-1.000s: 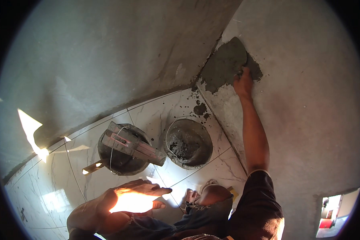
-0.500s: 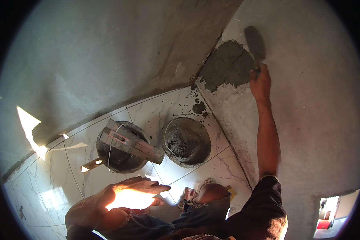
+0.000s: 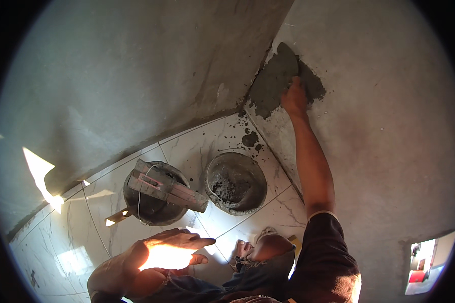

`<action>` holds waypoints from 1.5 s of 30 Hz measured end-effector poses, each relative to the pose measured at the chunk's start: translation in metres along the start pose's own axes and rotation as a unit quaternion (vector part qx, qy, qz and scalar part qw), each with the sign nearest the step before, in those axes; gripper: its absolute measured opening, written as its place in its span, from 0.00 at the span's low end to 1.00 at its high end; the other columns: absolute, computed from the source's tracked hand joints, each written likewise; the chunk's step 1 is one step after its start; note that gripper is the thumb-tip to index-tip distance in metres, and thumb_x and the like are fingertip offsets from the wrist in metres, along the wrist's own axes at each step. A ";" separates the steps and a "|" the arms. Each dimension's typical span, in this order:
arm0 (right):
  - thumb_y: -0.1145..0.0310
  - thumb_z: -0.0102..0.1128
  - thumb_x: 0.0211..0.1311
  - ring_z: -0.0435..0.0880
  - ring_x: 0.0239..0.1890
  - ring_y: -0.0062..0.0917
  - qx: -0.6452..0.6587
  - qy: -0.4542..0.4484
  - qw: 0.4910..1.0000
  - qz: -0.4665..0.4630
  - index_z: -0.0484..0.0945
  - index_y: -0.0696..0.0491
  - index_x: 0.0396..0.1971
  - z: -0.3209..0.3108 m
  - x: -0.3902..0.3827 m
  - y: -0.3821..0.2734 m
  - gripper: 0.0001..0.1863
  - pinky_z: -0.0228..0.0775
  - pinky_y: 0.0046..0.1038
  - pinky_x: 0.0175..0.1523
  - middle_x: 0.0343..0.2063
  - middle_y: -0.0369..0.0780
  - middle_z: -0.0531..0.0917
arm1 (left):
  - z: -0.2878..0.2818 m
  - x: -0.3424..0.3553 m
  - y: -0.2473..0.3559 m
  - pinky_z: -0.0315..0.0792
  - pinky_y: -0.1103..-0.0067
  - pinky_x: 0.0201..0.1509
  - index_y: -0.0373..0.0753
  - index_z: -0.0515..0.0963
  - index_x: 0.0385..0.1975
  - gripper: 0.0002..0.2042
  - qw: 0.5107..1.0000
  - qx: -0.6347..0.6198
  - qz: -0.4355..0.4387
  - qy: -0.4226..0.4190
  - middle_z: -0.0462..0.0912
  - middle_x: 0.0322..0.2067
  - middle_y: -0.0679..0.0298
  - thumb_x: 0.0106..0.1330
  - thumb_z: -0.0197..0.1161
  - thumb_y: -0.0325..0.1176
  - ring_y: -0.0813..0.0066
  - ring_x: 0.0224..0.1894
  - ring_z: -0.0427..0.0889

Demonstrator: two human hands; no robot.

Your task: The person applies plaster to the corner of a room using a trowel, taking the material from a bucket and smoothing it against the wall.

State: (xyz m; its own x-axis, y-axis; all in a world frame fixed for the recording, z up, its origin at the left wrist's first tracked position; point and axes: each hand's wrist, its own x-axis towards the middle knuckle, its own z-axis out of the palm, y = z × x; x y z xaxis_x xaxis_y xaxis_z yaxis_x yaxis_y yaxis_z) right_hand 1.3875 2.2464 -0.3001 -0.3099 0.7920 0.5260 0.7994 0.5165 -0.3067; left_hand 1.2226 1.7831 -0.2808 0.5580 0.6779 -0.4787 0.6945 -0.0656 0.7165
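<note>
Where mortar (image 3: 264, 95) clings, trowel (image 3: 289, 59) shifted back left

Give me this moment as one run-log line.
Right hand: gripping trowel at mortar patch on wall | Left hand: open, no tool visible | Left bucket: tool across rim | Right bucket: grey mix inside

The left bucket (image 3: 167, 220) and right bucket (image 3: 258, 184) stand side by side on the floor (image 3: 187, 144); a long bar (image 3: 172, 191) lies across the left 1. Beyond them, on the right wall (image 3: 379, 151), the trowel (image 3: 289, 58) is over a mortar patch (image 3: 266, 91).
</note>
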 end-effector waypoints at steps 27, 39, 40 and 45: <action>0.73 0.61 0.53 0.79 0.29 0.19 0.247 -0.369 0.895 0.047 0.75 0.58 0.50 -0.117 -0.157 0.011 0.22 0.72 0.23 0.37 0.31 0.41 0.81 | 0.009 -0.009 -0.014 0.73 0.62 0.54 0.46 0.62 0.65 0.26 1.000 0.017 -0.003 0.013 0.77 0.49 0.53 0.68 0.54 0.44 0.52 0.50 0.77; 0.70 0.57 0.52 0.84 0.36 0.42 -0.208 -0.474 0.811 -0.272 0.80 0.54 0.36 -0.084 -0.208 -0.029 0.11 0.76 0.41 0.43 0.32 0.46 0.81 | 0.005 0.001 -0.007 0.74 0.65 0.50 0.41 0.67 0.60 0.26 0.997 0.038 0.014 0.059 0.79 0.40 0.54 0.65 0.59 0.46 0.56 0.44 0.79; 0.70 0.57 0.52 0.84 0.36 0.42 -0.206 -0.477 0.811 -0.269 0.80 0.54 0.36 -0.081 -0.208 -0.027 0.11 0.76 0.41 0.43 0.32 0.46 0.81 | 0.005 0.001 -0.008 0.74 0.65 0.50 0.41 0.67 0.60 0.26 0.998 0.037 0.015 0.055 0.79 0.40 0.54 0.65 0.59 0.46 0.56 0.44 0.79; 0.69 0.60 0.48 0.84 0.38 0.42 -0.165 -0.595 0.740 -0.266 0.80 0.57 0.32 -0.074 -0.199 -0.039 0.11 0.76 0.41 0.45 0.31 0.48 0.83 | 0.010 0.005 -0.010 0.74 0.66 0.50 0.39 0.68 0.59 0.26 0.996 0.034 0.038 0.075 0.79 0.40 0.53 0.65 0.59 0.46 0.56 0.43 0.79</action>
State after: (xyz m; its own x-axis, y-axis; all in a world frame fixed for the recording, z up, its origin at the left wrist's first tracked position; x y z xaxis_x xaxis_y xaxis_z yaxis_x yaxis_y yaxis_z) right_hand 1.4561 2.0449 -0.3338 -0.7038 0.3318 -0.6281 0.4220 0.9066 0.0060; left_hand 1.2232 1.7802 -0.2956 0.5388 0.7708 -0.3399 0.6853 -0.1663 0.7090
